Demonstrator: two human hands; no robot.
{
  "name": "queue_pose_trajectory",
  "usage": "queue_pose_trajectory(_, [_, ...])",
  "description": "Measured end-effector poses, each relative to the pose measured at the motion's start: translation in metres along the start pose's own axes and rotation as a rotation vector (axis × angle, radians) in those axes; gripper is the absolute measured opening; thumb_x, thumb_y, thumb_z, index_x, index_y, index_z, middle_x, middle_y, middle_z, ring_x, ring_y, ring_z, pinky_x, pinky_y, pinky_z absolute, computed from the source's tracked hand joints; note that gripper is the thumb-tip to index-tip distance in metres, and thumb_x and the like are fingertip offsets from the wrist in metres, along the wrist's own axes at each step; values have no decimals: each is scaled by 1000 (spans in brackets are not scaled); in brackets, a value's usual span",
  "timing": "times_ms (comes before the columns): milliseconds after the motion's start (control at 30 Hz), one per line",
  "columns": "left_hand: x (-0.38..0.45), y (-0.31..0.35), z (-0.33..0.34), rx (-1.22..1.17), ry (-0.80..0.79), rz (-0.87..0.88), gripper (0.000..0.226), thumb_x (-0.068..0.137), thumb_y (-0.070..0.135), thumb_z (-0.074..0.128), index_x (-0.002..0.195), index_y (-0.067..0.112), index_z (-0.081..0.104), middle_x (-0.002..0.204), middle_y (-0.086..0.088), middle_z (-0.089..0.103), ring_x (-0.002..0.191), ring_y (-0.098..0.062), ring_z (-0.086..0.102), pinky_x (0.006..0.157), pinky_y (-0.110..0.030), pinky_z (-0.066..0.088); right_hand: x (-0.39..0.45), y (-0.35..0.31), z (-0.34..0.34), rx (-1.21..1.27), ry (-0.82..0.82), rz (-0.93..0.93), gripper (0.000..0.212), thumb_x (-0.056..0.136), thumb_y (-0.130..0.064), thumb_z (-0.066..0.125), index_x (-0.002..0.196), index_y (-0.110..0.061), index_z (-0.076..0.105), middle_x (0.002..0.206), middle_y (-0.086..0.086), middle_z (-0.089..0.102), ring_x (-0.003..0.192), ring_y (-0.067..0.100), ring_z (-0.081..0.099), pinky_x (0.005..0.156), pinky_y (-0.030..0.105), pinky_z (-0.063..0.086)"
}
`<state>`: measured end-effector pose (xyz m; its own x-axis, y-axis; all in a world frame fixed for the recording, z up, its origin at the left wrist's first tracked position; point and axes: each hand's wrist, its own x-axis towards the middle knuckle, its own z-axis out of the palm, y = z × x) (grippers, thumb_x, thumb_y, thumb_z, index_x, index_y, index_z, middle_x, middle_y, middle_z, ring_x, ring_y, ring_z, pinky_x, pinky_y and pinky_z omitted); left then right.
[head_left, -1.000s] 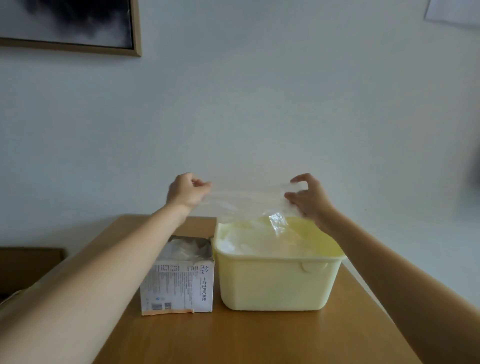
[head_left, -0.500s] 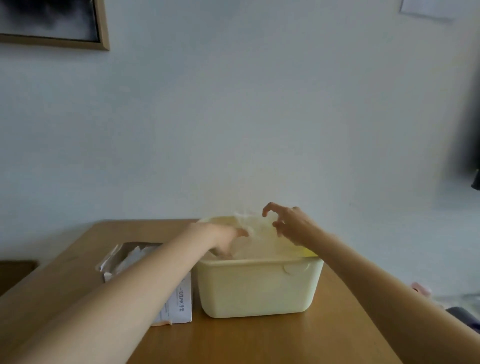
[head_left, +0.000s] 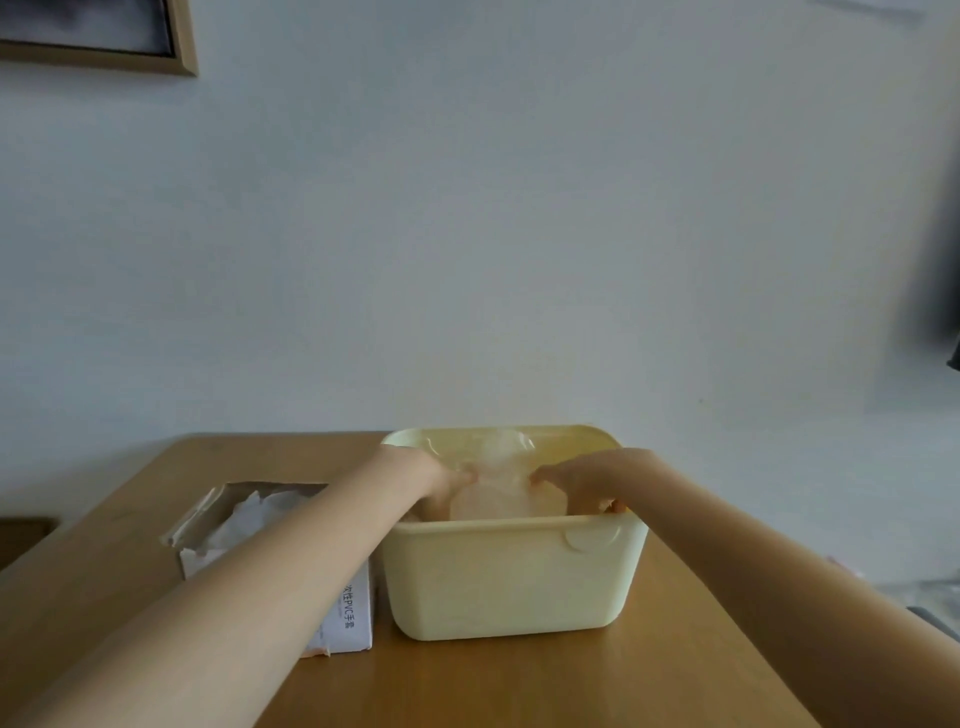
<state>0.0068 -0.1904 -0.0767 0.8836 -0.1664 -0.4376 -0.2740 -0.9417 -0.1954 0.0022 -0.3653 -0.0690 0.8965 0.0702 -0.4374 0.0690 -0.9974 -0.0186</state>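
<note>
Left hand (head_left: 440, 480) and right hand (head_left: 579, 486), fingers curled, each pinch the crumpled clear plastic film (head_left: 493, 501) lying between them inside the pale yellow rectangular plastic tub (head_left: 509, 577). A white cardboard glove box (head_left: 349, 618) sits beneath the left forearm.

We note two arms, both bare along all the length in view, forearms long, smooth and slender, tapering to narrow wrists. Left hand (head_left: 439, 480) and right hand (head_left: 582, 480) bare as well; we cannot make out nails, the view being soft and blurred there.
</note>
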Motion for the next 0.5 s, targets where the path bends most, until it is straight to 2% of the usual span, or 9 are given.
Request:
queue_pose_trajectory(100, [-3,5,-3,160,-39,-23,55,97,27,43,144,36,18,132,-1,47,104,-22,51,76,-27,40,8,-2,3,32,-2,102,45,93,-33,49,138,-27,45,138,0,49,108,18,55,65,19,38])
queue_pose_trajectory(167, [6,5,-1,221,-24,-19,29,97,26,40,125,34,39,104,0,53,92,-22,47,67,-25,37,14,-4,5,-54,-21,115,44,93,-30,48,137,-28,47,138,-1,49,115,18,54,76,22,39])
queue_pose_trajectory(233, [12,2,0,447,33,88,11,95,38,35,100,32,43,83,5,47,87,-20,47,60,-21,36,14,-7,6,-139,-23,98,42,96,-26,44,138,-25,46,135,-1,50,118,20,51,86,25,40])
queue_pose_trajectory(267, [11,2,0,480,49,123,23,94,48,33,100,31,47,86,4,49,90,-19,48,66,-21,38,11,-9,6,-159,-11,95,41,96,-25,43,137,-22,47,130,0,52,115,20,51,88,26,39])
queue_pose_trajectory(300, [5,2,-1,509,16,136,33,94,53,32,111,30,49,99,2,51,96,-20,49,75,-23,40,7,-10,5,-172,-4,92,41,97,-23,43,137,-20,47,124,0,52,110,20,51,87,26,39])
queue_pose_trajectory(367, [1,3,-2,375,41,84,50,96,40,44,143,27,32,132,-1,48,117,-23,49,94,-30,39,1,-11,1,-197,-1,96,43,96,-19,45,139,-18,44,117,1,51,101,19,50,82,25,40])
queue_pose_trajectory(400, [-7,5,-7,274,82,60,59,95,31,51,148,26,24,140,-2,44,124,-24,47,99,-31,38,-4,-12,-3,-217,8,103,45,95,-18,46,140,-18,43,118,0,52,96,18,51,77,24,42])
queue_pose_trajectory(433, [-15,4,-11,192,130,79,64,93,27,56,148,24,24,142,-3,44,125,-25,47,100,-31,38,-10,-15,-6,-239,18,110,46,95,-20,48,141,-18,42,120,0,54,92,18,54,72,23,44])
queue_pose_trajectory(500, [-23,-4,-17,32,217,108,61,90,27,61,144,24,33,136,-3,50,122,-23,49,97,-30,38,-23,-19,-13,-306,36,102,53,93,-30,54,143,-17,38,106,2,57,73,17,54,67,23,44])
